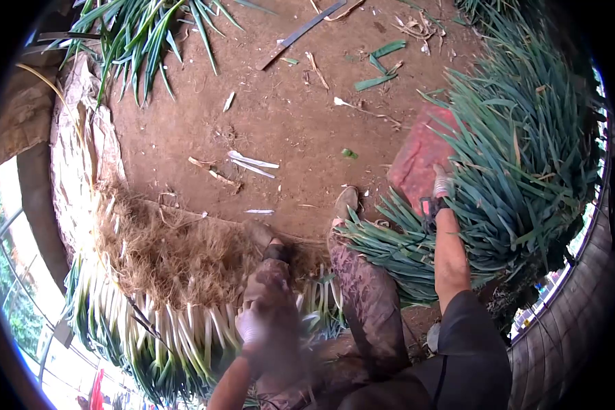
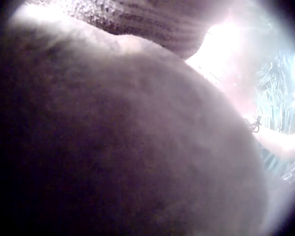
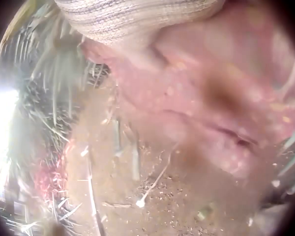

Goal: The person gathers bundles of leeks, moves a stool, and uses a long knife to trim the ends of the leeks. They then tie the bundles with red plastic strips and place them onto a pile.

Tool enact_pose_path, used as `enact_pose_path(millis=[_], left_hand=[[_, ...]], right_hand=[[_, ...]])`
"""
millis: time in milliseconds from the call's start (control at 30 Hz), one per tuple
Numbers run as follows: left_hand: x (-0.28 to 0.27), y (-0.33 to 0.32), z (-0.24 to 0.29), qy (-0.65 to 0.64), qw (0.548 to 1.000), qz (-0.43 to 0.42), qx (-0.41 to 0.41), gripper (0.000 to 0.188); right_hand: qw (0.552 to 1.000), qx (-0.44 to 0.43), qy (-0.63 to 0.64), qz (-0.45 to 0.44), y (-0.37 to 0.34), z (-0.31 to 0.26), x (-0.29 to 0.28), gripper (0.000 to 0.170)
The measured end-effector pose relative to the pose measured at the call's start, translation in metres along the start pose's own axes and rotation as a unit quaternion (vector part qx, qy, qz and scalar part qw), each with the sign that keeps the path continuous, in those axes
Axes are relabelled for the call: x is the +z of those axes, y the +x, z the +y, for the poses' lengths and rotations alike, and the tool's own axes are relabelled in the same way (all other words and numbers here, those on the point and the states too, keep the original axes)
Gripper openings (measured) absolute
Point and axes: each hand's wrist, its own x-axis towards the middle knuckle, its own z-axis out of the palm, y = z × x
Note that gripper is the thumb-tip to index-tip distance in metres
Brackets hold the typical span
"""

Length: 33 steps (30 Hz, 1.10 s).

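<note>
My right hand [image 1: 443, 183], in a pale ribbed knit glove, is at the right edge of a red, creased slab-like bundle [image 1: 417, 157]. In the right wrist view the glove [image 3: 137, 19] lies against the red surface, fingers gripping its edge; part of the grip is hidden. Green onion leaves [image 1: 519, 143] overlap the bundle's right side. My left hand [image 1: 249, 324], also gloved, rests on the knee of the patterned trousers [image 1: 273, 294], fingers loosely bent. Blurred cloth fills most of the left wrist view, below a ribbed glove [image 2: 137, 19].
Green onions with matted roots [image 1: 171, 253] lie in a row along the near left. Another leafy bunch [image 1: 143, 34] is at the far left. A long flat blade [image 1: 301, 34] and leaf scraps [image 1: 253, 164] lie on the brown ground [image 1: 294, 123]. Shoes [image 1: 347, 199] stand near the roots.
</note>
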Motion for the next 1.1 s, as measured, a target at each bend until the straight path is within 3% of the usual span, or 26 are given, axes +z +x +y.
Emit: enact_pose_path(millis=[33, 100, 133, 167, 200, 233, 267, 333, 400, 467, 500, 567, 600, 700, 767, 800, 833, 867, 900, 967, 1000, 1067, 1100], left_hand=[[0.003, 0.002, -0.002, 0.012, 1.000, -0.011, -0.010, 0.043], [0.010, 0.000, -0.006, 0.024, 1.000, 0.003, 0.004, 0.044], [0.002, 0.001, 0.002, 0.028, 0.999, -0.027, -0.010, 0.043], [-0.008, 0.003, 0.015, 0.029, 0.998, -0.052, -0.028, 0.042], [-0.017, 0.001, 0.026, 0.030, 0.995, -0.079, -0.054, 0.041], [-0.018, 0.001, 0.029, -0.004, 0.996, -0.075, -0.045, 0.040], [-0.014, -0.002, 0.024, -0.034, 0.996, -0.071, -0.036, 0.039], [0.002, -0.001, 0.017, 0.030, 0.999, -0.025, -0.003, 0.043], [0.004, -0.006, 0.022, 0.020, 0.999, -0.025, -0.021, 0.042], [0.007, -0.007, 0.023, 0.013, 0.998, -0.042, -0.043, 0.040], [0.014, -0.008, 0.017, 0.017, 1.000, -0.007, -0.019, 0.041], [0.020, -0.012, 0.012, -0.007, 1.000, 0.001, -0.024, 0.038], [0.025, -0.011, 0.009, -0.022, 0.999, 0.004, -0.022, 0.038], [0.022, -0.012, 0.011, -0.023, 0.999, 0.011, -0.039, 0.037], [0.023, -0.014, 0.013, -0.026, 0.997, -0.016, -0.065, 0.031], [0.020, -0.012, 0.016, -0.029, 0.997, -0.027, -0.070, 0.028], [0.028, -0.013, 0.008, -0.013, 0.999, 0.002, -0.046, 0.041], [0.026, -0.014, 0.009, -0.063, 0.997, 0.003, -0.042, 0.043], [0.022, -0.016, 0.012, -0.039, 0.998, -0.009, -0.047, 0.043], [-0.002, -0.005, 0.043, 0.005, 0.999, -0.021, -0.035, 0.043], [-0.023, -0.009, 0.063, 0.025, 0.999, -0.026, -0.027, 0.043], [-0.028, -0.010, 0.072, 0.032, 0.999, -0.026, -0.028, 0.044], [-0.010, -0.008, 0.054, 0.020, 0.999, -0.024, -0.031, 0.044]], right_hand=[[0.994, -0.017, -0.094, 0.060, 0.000, 0.003, 0.008, 0.092], [0.996, 0.007, -0.060, -0.070, -0.012, -0.005, -0.016, 0.089], [0.974, 0.043, 0.145, -0.167, -0.035, -0.037, -0.039, 0.083], [0.904, 0.115, 0.329, -0.247, -0.058, -0.072, -0.064, 0.079], [0.884, 0.145, 0.362, -0.257, -0.074, -0.054, -0.024, 0.070], [0.808, 0.189, 0.451, -0.329, -0.111, -0.096, -0.048, 0.071], [0.786, 0.162, 0.454, -0.386, -0.145, -0.121, -0.055, 0.063], [0.805, 0.090, 0.348, -0.472, -0.207, -0.187, -0.072, 0.043], [0.727, 0.047, 0.423, -0.539, -0.274, -0.225, -0.042, 0.037], [0.710, -0.017, 0.313, -0.630, -0.325, -0.277, -0.014, 0.031], [0.699, -0.053, 0.399, -0.591, -0.382, -0.285, 0.051, 0.035], [0.706, -0.114, 0.281, -0.640, -0.412, -0.333, 0.053, 0.040], [0.760, -0.195, 0.269, -0.558, -0.432, -0.345, 0.062, 0.045], [0.772, -0.145, 0.290, -0.547, -0.446, -0.351, 0.087, 0.048], [0.789, -0.106, 0.278, -0.538, -0.399, -0.337, 0.071, 0.047], [0.791, -0.119, 0.306, -0.517, -0.377, -0.317, 0.086, 0.048], [0.787, -0.090, 0.335, -0.511, -0.338, -0.303, 0.067, 0.049], [0.781, -0.062, 0.364, -0.504, -0.296, -0.290, 0.046, 0.051], [0.858, -0.136, 0.312, -0.384, -0.264, -0.259, 0.052, 0.047], [0.860, -0.094, 0.329, -0.378, -0.176, -0.189, 0.047, 0.043], [0.898, -0.044, 0.221, -0.377, -0.132, -0.145, 0.053, 0.040], [0.918, 0.029, 0.262, -0.297, -0.055, -0.082, 0.029, 0.040], [0.951, 0.021, 0.202, -0.232, -0.028, -0.059, 0.012, 0.042]])
